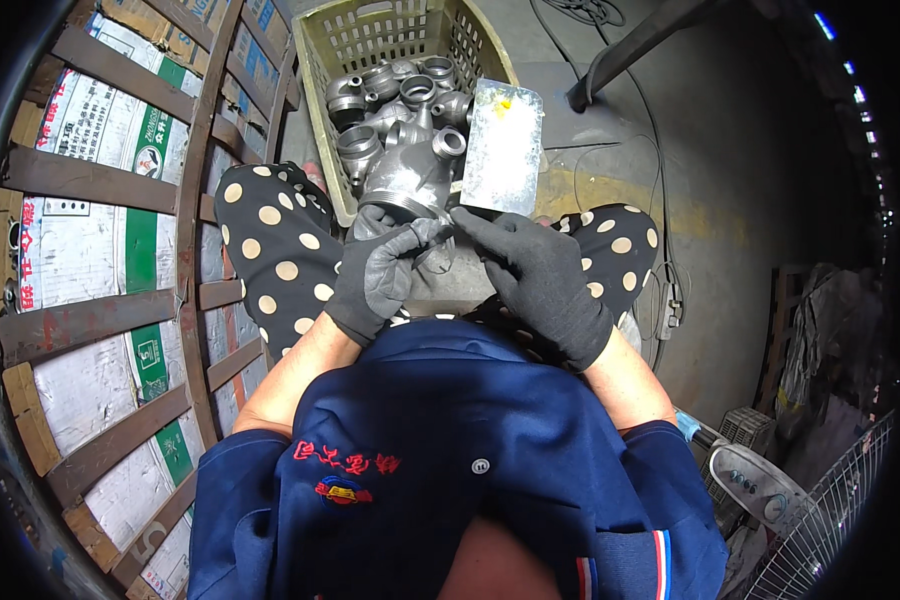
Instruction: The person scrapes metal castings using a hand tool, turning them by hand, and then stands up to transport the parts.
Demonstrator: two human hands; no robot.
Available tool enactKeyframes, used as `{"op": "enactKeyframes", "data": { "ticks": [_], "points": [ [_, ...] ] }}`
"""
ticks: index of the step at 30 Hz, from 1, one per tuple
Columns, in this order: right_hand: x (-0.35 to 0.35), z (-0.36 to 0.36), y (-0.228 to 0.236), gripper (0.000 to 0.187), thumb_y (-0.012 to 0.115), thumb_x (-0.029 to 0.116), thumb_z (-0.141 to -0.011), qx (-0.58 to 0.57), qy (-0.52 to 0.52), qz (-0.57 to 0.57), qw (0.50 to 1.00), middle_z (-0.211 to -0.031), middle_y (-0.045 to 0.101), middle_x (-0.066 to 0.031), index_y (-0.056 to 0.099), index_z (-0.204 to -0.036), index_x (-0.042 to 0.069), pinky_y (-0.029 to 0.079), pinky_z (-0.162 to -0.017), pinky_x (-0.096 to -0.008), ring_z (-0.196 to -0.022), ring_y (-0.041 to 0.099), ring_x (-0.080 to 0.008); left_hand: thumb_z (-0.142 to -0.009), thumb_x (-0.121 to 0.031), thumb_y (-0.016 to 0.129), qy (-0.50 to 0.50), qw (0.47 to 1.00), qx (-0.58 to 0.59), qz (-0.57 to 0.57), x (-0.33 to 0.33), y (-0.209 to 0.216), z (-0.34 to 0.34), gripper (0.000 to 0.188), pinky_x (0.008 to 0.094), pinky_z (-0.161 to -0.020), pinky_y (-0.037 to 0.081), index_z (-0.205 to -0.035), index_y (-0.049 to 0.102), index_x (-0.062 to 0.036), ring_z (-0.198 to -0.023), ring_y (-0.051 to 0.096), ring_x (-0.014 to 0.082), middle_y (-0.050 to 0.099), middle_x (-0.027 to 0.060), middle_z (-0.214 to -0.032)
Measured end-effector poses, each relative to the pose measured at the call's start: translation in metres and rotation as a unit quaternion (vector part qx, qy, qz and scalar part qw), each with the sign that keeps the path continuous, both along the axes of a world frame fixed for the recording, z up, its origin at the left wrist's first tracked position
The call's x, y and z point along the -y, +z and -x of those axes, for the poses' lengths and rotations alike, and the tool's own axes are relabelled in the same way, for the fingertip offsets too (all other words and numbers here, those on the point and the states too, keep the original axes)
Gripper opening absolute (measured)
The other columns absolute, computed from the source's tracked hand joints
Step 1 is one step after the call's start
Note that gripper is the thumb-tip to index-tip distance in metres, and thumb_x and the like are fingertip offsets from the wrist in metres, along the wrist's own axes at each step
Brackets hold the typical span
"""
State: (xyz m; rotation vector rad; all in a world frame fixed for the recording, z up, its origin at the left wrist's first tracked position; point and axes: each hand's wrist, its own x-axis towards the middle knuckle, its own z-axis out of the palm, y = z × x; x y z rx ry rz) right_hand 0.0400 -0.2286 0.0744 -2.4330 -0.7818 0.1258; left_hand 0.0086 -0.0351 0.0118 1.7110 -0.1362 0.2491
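Observation:
A large grey metal casting [410, 175], round with a ribbed rim and a side outlet, sits between my knees at the near edge of the crate. My left hand [380, 265], in a dark grey glove, is closed at its lower rim, with the thumb toward the right. My right hand [545, 275], gloved in black, comes in from the other side. Its forefinger points at the rim and meets my left fingertips; its other fingers are curled. Whatever lies between those fingertips is too small to make out.
A yellowish plastic crate [500, 50] holds several smaller metal castings [360, 145]. At its right side stands a pale rectangular container [503, 150] with a yellow spot. A slatted metal rack [195, 200] with cartons is close on my left. Cables [660, 200] and a fan [820, 520] are on the right.

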Motion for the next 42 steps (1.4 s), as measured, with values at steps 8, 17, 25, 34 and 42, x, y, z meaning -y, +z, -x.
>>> {"op": "enactKeyframes", "data": {
  "ticks": [8, 17, 25, 34, 42],
  "points": [
    [0.012, -0.019, -0.018, 0.037, 0.053, 0.012, -0.086, -0.156, -0.001, -0.238, 0.959, -0.095, 0.069, -0.0150, 0.064, -0.122, 0.012, 0.050, -0.077, -0.0339, -0.084, 0.066, -0.0277, -0.087, 0.009, 0.058, -0.071, 0.843, -0.213, 0.489, -0.001, -0.001, -0.005, 0.014, 0.0281, -0.080, 0.057, -0.101, 0.060, 0.0088, -0.086, 0.069, 0.0205, 0.068, 0.0155, -0.094],
    [0.014, -0.016, -0.011, 0.034, 0.053, 0.013, -0.087, -0.173, 0.009, -0.204, 0.963, -0.100, 0.068, -0.0166, 0.065, -0.119, 0.010, 0.051, -0.081, -0.0357, -0.088, 0.067, -0.0289, -0.089, 0.006, 0.057, -0.075, 0.944, -0.140, 0.289, -0.003, -0.003, 0.003, 0.018, 0.0264, -0.082, 0.056, -0.107, 0.059, 0.0085, -0.098, 0.067, 0.0218, 0.066, 0.0182, -0.102],
    [0.010, -0.012, -0.010, 0.035, 0.055, 0.011, -0.087, -0.107, -0.006, -0.136, 0.985, -0.100, 0.068, -0.0167, 0.064, -0.120, 0.009, 0.051, -0.080, -0.0380, -0.088, 0.066, -0.0333, -0.093, 0.002, 0.054, -0.083, 0.851, -0.200, 0.478, 0.001, -0.007, 0.003, 0.027, 0.0297, -0.090, 0.053, -0.120, 0.057, 0.0077, -0.109, 0.063, 0.0263, 0.064, 0.0208, -0.111],
    [0.015, -0.020, -0.009, 0.036, 0.055, 0.013, -0.088, -0.230, 0.013, -0.183, 0.956, -0.102, 0.069, -0.0165, 0.064, -0.122, 0.007, 0.050, -0.081, -0.0342, -0.088, 0.067, -0.0270, -0.086, 0.009, 0.058, -0.050, 0.895, -0.189, 0.401, 0.001, -0.002, 0.000, 0.015, 0.0298, -0.083, 0.057, -0.101, 0.059, 0.0067, -0.089, 0.069, 0.0234, 0.068, 0.0169, -0.098],
    [0.017, -0.023, -0.008, 0.036, 0.054, 0.012, -0.089, -0.253, 0.072, -0.219, 0.940, -0.100, 0.070, -0.0158, 0.063, -0.123, 0.007, 0.050, -0.081, -0.0321, -0.086, 0.066, -0.0191, -0.088, 0.013, 0.048, -0.122, 0.900, -0.148, 0.392, -0.006, -0.021, 0.005, 0.039, 0.0330, -0.098, 0.051, -0.126, 0.046, 0.0065, -0.111, 0.060, 0.0209, 0.056, 0.0145, -0.124]
  ]
}}
